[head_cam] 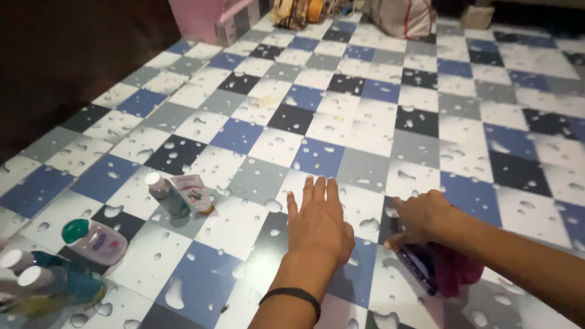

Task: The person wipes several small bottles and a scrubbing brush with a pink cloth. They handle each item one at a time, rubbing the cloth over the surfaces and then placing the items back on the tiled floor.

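Fingers of the left hand lie flat and empty on the checkered floor, while the right hand curls onto a dark phone over pink cloth, not yet lifted.

1. There is a single view, from a camera worn on the person's head; no second view shares the scene.
2. It looks down and forward, toward 12 o'clock, over a floor covering of blue, grey, black and white checks printed with water drops.
3. It sits close to the hands: the left hand lies near 6 o'clock, the right hand near 5 o'clock, both forearms entering from the bottom edge.
4. The near field at 8 o'clock takes in small plastic bottles.
5. The far field at 12 o'clock reaches a pale cloth bag; a dark wall closes off 10 o'clock.
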